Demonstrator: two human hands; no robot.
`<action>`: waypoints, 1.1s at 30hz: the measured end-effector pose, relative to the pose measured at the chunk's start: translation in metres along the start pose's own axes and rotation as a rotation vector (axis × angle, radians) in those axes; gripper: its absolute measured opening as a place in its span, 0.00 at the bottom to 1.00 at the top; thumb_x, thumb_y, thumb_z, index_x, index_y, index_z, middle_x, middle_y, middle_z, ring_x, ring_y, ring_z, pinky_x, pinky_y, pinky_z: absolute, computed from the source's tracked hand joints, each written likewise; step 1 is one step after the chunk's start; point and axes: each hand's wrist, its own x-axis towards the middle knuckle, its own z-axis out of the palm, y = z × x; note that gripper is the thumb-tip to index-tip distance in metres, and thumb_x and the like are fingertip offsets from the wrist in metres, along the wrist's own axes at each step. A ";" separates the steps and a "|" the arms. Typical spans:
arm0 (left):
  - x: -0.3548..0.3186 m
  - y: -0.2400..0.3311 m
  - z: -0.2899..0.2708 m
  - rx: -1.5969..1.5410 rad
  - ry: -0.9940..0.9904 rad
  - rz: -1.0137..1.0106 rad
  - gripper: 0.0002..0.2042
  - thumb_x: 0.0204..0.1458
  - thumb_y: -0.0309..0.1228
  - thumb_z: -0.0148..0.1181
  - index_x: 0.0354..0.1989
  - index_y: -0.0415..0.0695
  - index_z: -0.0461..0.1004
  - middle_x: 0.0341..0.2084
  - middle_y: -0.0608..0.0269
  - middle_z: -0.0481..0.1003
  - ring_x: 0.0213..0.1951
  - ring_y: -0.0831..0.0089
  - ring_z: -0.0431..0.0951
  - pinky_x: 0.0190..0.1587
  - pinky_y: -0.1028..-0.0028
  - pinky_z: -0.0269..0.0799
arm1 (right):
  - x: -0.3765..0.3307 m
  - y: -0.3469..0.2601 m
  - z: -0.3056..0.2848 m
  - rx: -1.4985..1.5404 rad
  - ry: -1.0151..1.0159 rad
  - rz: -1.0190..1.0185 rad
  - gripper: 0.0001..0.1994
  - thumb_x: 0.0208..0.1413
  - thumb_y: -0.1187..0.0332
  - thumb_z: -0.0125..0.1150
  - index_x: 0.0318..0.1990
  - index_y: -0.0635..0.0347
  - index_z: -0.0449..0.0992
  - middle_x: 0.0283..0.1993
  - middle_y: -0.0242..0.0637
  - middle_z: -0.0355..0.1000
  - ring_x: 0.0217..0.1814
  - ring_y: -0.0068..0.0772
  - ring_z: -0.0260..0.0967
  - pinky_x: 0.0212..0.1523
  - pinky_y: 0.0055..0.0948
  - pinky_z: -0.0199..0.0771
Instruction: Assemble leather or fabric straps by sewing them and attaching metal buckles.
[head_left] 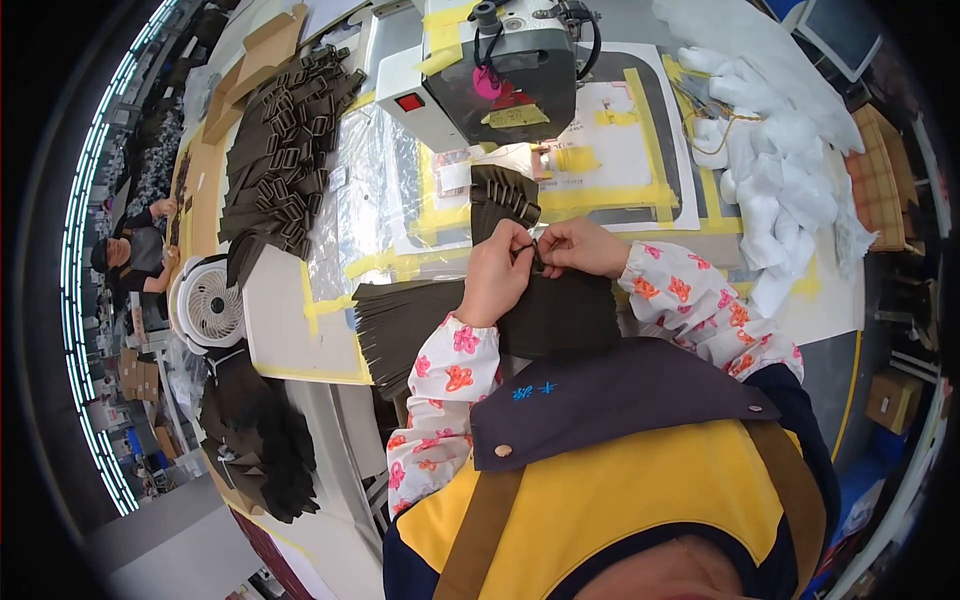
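My left hand (497, 272) and my right hand (583, 248) meet over the front of the table, fingertips pinched together. Between them is a small dark buckle (536, 254), mostly covered by the fingers. Just beyond, a short stack of dark brown straps with metal buckles (505, 193) lies on the work surface. Beside my left wrist, a fan of dark brown fabric strips (405, 325) spreads to the left. More dark fabric (560, 315) lies below my hands, in front of my apron.
A machine (500, 85) with a red switch stands ahead. Far left lies a large pile of buckled straps (290, 150), near a white fan (210, 305). White padding pieces (785, 150) heap at the right. Another person (140, 250) sits at the far left.
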 end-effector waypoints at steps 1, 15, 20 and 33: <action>0.001 0.001 0.001 0.016 -0.017 0.034 0.09 0.42 0.19 0.56 0.32 0.39 0.65 0.17 0.57 0.69 0.18 0.67 0.70 0.23 0.74 0.65 | 0.000 0.000 -0.003 0.081 0.016 0.046 0.04 0.48 0.78 0.53 0.32 0.67 0.69 0.28 0.36 0.69 0.27 0.25 0.71 0.29 0.21 0.74; 0.012 -0.002 0.022 0.239 0.007 0.245 0.09 0.44 0.32 0.59 0.27 0.38 0.71 0.23 0.51 0.72 0.28 0.52 0.72 0.29 0.62 0.67 | -0.024 -0.009 -0.033 -0.041 0.336 0.004 0.06 0.43 0.78 0.56 0.28 0.61 0.66 0.20 0.26 0.63 0.19 0.13 0.59 0.17 0.16 0.59; 0.016 -0.021 0.008 0.391 0.218 0.100 0.08 0.45 0.32 0.59 0.26 0.41 0.71 0.19 0.52 0.72 0.27 0.54 0.73 0.28 0.62 0.67 | 0.011 -0.009 -0.013 -0.362 0.474 -0.240 0.05 0.38 0.75 0.58 0.24 0.63 0.68 0.21 0.33 0.67 0.22 0.23 0.64 0.25 0.23 0.66; 0.030 -0.016 0.030 0.336 0.144 0.148 0.09 0.47 0.32 0.56 0.28 0.38 0.70 0.22 0.49 0.71 0.24 0.51 0.72 0.26 0.62 0.67 | 0.005 -0.002 -0.013 -0.414 0.454 -0.330 0.04 0.44 0.78 0.54 0.28 0.63 0.66 0.22 0.34 0.64 0.22 0.23 0.61 0.25 0.23 0.63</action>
